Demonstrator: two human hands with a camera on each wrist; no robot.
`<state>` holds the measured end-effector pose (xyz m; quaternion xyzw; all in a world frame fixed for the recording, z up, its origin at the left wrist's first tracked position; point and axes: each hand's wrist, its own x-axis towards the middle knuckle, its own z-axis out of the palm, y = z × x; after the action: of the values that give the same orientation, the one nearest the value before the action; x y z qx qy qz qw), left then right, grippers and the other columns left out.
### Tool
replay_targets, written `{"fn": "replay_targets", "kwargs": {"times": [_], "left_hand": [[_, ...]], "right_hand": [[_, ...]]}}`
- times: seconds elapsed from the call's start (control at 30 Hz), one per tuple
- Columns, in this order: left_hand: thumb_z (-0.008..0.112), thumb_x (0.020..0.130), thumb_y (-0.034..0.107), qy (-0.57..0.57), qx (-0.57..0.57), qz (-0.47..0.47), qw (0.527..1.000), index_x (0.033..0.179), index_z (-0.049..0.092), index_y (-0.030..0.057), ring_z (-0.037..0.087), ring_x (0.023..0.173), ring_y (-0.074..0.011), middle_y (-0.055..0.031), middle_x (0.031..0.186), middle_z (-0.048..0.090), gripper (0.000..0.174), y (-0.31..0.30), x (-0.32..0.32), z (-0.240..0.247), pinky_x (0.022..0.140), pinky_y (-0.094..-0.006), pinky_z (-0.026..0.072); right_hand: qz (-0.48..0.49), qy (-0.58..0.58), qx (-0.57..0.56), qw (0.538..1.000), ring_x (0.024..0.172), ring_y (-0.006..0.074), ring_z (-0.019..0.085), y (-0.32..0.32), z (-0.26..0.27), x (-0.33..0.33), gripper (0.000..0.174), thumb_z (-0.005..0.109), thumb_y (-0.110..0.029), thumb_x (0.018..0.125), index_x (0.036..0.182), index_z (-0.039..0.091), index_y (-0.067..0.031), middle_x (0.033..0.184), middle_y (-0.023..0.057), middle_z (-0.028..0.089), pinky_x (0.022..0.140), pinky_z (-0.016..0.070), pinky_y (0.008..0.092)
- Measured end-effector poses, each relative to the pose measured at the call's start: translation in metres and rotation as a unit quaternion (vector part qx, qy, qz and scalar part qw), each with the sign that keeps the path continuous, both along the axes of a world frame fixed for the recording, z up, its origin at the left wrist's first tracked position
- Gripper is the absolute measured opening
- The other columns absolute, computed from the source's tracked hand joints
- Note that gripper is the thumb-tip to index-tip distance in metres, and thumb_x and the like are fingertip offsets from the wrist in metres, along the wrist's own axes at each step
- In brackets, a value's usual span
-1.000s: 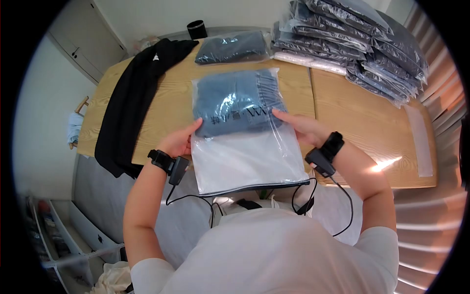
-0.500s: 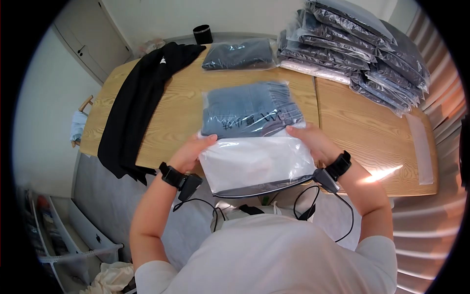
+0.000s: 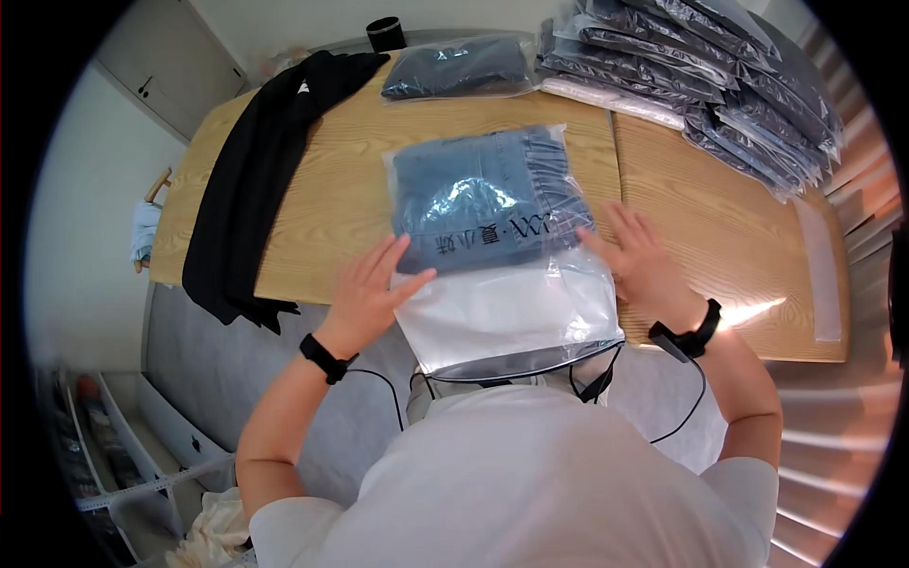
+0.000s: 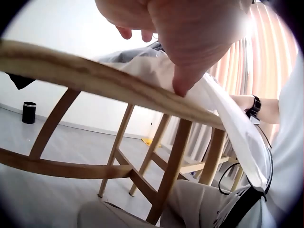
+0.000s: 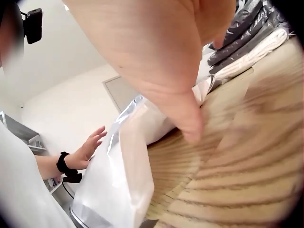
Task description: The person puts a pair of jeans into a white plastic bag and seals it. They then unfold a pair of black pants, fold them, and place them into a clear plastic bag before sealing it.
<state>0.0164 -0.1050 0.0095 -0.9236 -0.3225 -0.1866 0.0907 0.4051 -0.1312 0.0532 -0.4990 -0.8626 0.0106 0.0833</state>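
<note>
A clear plastic bag [image 3: 507, 308] with dark lettering lies at the table's front, its zip-edged end hanging toward the person. Inside its far half is a folded blue denim garment [image 3: 464, 180] with a gathered strip on the right. My left hand [image 3: 369, 289] is at the bag's left side, fingers straight and spread, thumb over its edge. At the opposite side my right hand [image 3: 649, 270] is spread too, its thumb by the gathered strip. In the right wrist view, the near part of the bag [image 5: 109, 175] drapes over the table edge.
A black garment [image 3: 248, 189] lies along the table's left. Behind the bag sit a bagged dark garment [image 3: 459, 68] and, at back right, a tall stack of bagged garments [image 3: 663, 71]. A black cup-shaped container [image 3: 385, 34] stands at the back. A pale strip [image 3: 819, 275] lies far right.
Both hands gripped the bag's sides and drew it slightly; they have since let go and spread their fingers. The bag lies slightly further right in view than a second ago.
</note>
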Motion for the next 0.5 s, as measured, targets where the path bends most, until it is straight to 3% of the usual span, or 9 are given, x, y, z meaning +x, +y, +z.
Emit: {"fn": "replay_targets", "kwargs": {"times": [0.07, 0.13, 0.2, 0.27, 0.3, 0.37, 0.43, 0.47, 0.5], "left_hand": [[0.059, 0.075, 0.003, 0.003, -0.022, -0.025, 0.999, 0.114, 0.062, 0.0169, 0.043, 0.122, -0.0360, -0.0162, 0.133, 0.046, 0.041, 0.003, 0.004, 0.000, 0.094, -0.0437, 0.0404], [0.059, 0.076, 0.004, 0.007, -0.044, -0.048, 0.998, 0.113, 0.063, 0.0156, 0.041, 0.125, -0.0360, -0.0155, 0.134, 0.046, 0.039, 0.007, 0.005, 0.003, 0.096, -0.0440, 0.0392], [0.058, 0.079, 0.005, -0.163, -0.139, -0.075, 0.974, 0.108, 0.065, 0.0108, 0.040, 0.128, -0.0331, -0.0134, 0.132, 0.050, 0.030, 0.021, 0.004, 0.010, 0.099, -0.0424, 0.0369], [0.050, 0.087, 0.010, -0.372, -0.293, -0.073, 0.878, 0.107, 0.064, 0.0011, 0.043, 0.124, -0.0279, -0.0146, 0.124, 0.056, 0.026, 0.033, 0.006, 0.038, 0.100, -0.0403, 0.0364], [0.047, 0.088, 0.009, -0.400, -0.281, -0.035, 0.872, 0.107, 0.063, -0.0010, 0.047, 0.120, -0.0255, -0.0146, 0.120, 0.058, 0.026, 0.037, 0.011, 0.066, 0.098, -0.0374, 0.0384], [0.043, 0.089, 0.007, -0.449, -0.282, 0.024, 0.848, 0.105, 0.062, -0.0043, 0.058, 0.103, -0.0200, -0.0134, 0.110, 0.062, 0.027, 0.047, 0.018, 0.122, 0.088, -0.0292, 0.0442], [0.042, 0.091, 0.009, -0.433, -0.168, 0.053, 0.884, 0.107, 0.060, -0.0049, 0.057, 0.089, -0.0108, -0.0058, 0.096, 0.064, 0.027, 0.071, 0.014, 0.137, 0.079, -0.0249, 0.0442], [0.043, 0.094, 0.013, -0.513, -0.241, 0.039, 0.823, 0.107, 0.059, -0.0050, 0.057, 0.090, -0.0111, -0.0058, 0.098, 0.064, 0.028, 0.073, 0.024, 0.148, 0.080, -0.0249, 0.0437], [0.044, 0.096, 0.018, -0.584, -0.312, 0.024, 0.749, 0.107, 0.059, -0.0051, 0.056, 0.091, -0.0114, -0.0058, 0.099, 0.063, 0.030, 0.074, 0.034, 0.158, 0.081, -0.0249, 0.0431]], "right_hand": [[0.061, -0.073, 0.026, 0.995, 0.134, 0.0357, 0.028, 0.003, -0.001, -0.010, 0.070, 0.064, 0.002, 0.067, 0.131, 0.048, -0.0225, 0.146, 0.0169, 0.028, 0.107, 0.0279, 0.0456], [0.077, -0.002, 0.024, 0.997, 0.134, 0.0351, 0.029, 0.008, -0.002, -0.006, 0.062, 0.064, 0.000, 0.069, 0.127, 0.052, -0.0199, 0.144, 0.0168, 0.031, 0.107, 0.0280, 0.0449], [0.094, 0.068, 0.022, 0.993, 0.134, 0.0344, 0.030, 0.022, 0.005, -0.001, 0.055, 0.063, -0.002, 0.071, 0.123, 0.056, -0.0172, 0.143, 0.0168, 0.035, 0.107, 0.0280, 0.0441], [0.146, 0.315, -0.045, 0.937, 0.133, 0.0325, 0.034, 0.043, 0.019, 0.005, 0.040, 0.060, -0.007, 0.077, 0.117, 0.059, -0.0088, 0.136, 0.0166, 0.045, 0.107, 0.0289, 0.0423], [0.168, 0.389, -0.006, 0.906, 0.123, 0.0297, 0.045, 0.049, 0.025, 0.003, 0.034, 0.058, -0.011, 0.082, 0.115, 0.058, -0.0032, 0.127, 0.0148, 0.053, 0.103, 0.0338, 0.0390], [-0.014, 0.463, 0.082, 0.882, 0.104, 0.0227, 0.055, 0.063, 0.053, 0.003, 0.027, 0.056, -0.017, 0.089, 0.109, 0.060, -0.0006, 0.113, 0.0113, 0.061, 0.092, 0.0410, 0.0327], [-0.044, 0.658, -0.069, 0.749, 0.087, 0.0135, 0.057, 0.074, 0.092, -0.022, 0.028, 0.054, -0.024, 0.093, 0.102, 0.063, 0.0013, 0.095, 0.0058, 0.065, 0.081, 0.0430, 0.0264], [-0.042, 0.696, -0.071, 0.714, 0.082, 0.0085, 0.057, 0.075, 0.106, -0.033, 0.034, 0.053, -0.029, 0.094, 0.094, 0.064, 0.0025, 0.087, 0.0035, 0.065, 0.076, 0.0432, 0.0217], [-0.039, 0.697, -0.064, 0.714, 0.082, 0.0085, 0.057, 0.080, 0.106, -0.030, 0.034, 0.053, -0.029, 0.094, 0.094, 0.064, 0.0025, 0.087, 0.0035, 0.065, 0.076, 0.0432, 0.0217]]}}
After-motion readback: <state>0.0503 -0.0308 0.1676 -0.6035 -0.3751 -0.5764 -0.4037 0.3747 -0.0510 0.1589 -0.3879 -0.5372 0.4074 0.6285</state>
